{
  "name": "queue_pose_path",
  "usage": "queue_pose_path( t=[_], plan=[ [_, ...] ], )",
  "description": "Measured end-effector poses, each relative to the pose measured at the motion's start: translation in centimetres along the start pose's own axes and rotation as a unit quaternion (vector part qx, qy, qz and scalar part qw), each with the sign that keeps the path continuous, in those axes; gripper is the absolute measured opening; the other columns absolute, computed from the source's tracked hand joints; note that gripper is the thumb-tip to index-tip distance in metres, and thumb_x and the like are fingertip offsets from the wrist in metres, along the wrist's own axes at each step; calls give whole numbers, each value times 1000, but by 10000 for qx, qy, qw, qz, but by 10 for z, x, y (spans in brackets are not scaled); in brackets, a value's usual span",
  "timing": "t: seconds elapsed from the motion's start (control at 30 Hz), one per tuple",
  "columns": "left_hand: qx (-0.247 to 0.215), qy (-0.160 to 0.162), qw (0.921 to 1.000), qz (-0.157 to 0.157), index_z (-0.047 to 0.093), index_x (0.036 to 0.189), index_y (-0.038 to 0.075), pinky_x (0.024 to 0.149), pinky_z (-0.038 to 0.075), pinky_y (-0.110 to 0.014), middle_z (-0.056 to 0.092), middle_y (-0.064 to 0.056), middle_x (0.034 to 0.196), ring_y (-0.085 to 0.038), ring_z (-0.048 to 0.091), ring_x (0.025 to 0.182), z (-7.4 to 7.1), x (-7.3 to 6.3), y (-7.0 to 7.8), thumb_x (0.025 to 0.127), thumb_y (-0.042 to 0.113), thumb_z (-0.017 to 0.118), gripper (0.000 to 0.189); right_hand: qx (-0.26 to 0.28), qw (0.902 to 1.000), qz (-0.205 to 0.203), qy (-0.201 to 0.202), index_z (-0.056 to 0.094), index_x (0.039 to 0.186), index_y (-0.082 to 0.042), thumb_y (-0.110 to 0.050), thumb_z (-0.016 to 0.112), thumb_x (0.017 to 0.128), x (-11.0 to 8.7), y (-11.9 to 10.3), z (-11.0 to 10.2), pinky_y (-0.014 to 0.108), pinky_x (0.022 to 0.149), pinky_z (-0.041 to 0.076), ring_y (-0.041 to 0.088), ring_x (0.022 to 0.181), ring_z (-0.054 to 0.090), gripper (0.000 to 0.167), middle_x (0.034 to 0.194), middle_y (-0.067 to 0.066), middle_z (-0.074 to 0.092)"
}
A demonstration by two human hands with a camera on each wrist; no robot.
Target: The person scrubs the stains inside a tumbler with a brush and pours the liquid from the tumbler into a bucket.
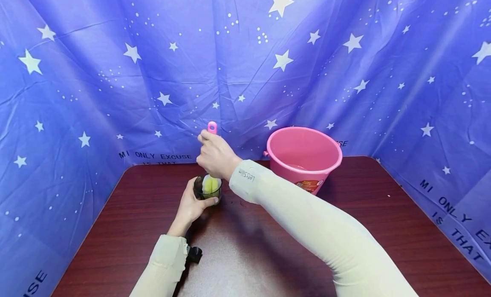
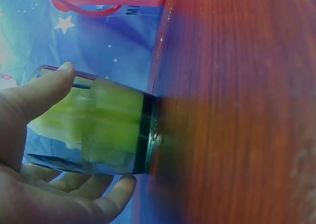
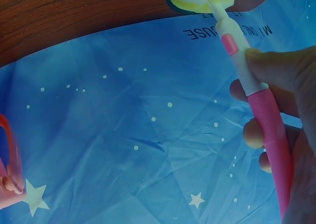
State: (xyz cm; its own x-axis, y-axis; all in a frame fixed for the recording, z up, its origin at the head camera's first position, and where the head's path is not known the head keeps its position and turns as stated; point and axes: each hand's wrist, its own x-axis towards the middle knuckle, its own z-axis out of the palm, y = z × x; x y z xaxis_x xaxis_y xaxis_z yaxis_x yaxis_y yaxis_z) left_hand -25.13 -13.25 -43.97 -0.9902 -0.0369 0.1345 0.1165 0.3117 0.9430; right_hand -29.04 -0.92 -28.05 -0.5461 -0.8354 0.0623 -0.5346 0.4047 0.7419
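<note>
My left hand (image 1: 192,206) is wrapped around a dark tinted drinking glass (image 2: 146,135), thumb on one side and fingers on the other. The glass stands mouth up, its base right at the tabletop. Inside it sits the yellow and white sponge head (image 1: 211,185) of a cup brush, showing through the wall in the left wrist view. From above, my right hand (image 1: 217,155) grips the brush's pink and white handle (image 3: 271,123), with the thumb along the white part. The handle's looped pink end sticks up past the fist in the head view.
A pink bucket (image 1: 278,169) stands to the right of the glass, behind my right forearm. The dark red wooden table (image 1: 145,211) is bordered by a blue star-patterned curtain (image 1: 230,54) at the back and sides. A black strap piece (image 1: 194,254) sits at my left wrist.
</note>
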Motion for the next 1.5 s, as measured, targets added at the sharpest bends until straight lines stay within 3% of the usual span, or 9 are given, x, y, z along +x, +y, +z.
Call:
queue_pose_path(
  t=[0.47, 1.0, 1.2, 1.5],
  plan=[
    [-13, 2, 10000, -30, 38, 136, 3, 102, 36, -44, 51, -16, 128, -29, 49, 114, 0, 0, 0, 65, 4, 84, 85, 351, 9991, -161, 164, 69, 80, -26, -34, 57, 82, -2, 0, -5, 37, 92, 24, 24, 96, 41, 15, 76, -1, 67],
    [69, 9, 10000, 20, 40, 134, 6, 96, 38, -41, 54, -14, 120, -28, 50, 108, 0, -1, 1, 64, 5, 85, 83, -111, 9985, -200, 499, 72, 84, -28, -26, 53, 88, 1, -8, -5, 36, 90, 25, 23, 93, 41, 20, 81, -1, 69],
    [17, 17, 10000, 67, 41, 133, 6, 97, 38, -42, 54, -14, 120, -28, 50, 108, 1, 0, -1, 64, 4, 85, 82, -281, 9991, -43, 329, 72, 85, -30, -25, 51, 90, 4, -10, -4, 37, 91, 24, 23, 93, 40, 22, 83, -2, 70],
    [-1, 27, 10000, 96, 42, 132, 5, 98, 38, -43, 54, -15, 122, -28, 50, 110, 1, 0, -1, 64, 4, 85, 80, -123, 9998, 128, 62, 72, 88, -30, -27, 51, 90, 3, -8, -1, 38, 94, 23, 23, 98, 42, 21, 86, -2, 71]
  ],
)
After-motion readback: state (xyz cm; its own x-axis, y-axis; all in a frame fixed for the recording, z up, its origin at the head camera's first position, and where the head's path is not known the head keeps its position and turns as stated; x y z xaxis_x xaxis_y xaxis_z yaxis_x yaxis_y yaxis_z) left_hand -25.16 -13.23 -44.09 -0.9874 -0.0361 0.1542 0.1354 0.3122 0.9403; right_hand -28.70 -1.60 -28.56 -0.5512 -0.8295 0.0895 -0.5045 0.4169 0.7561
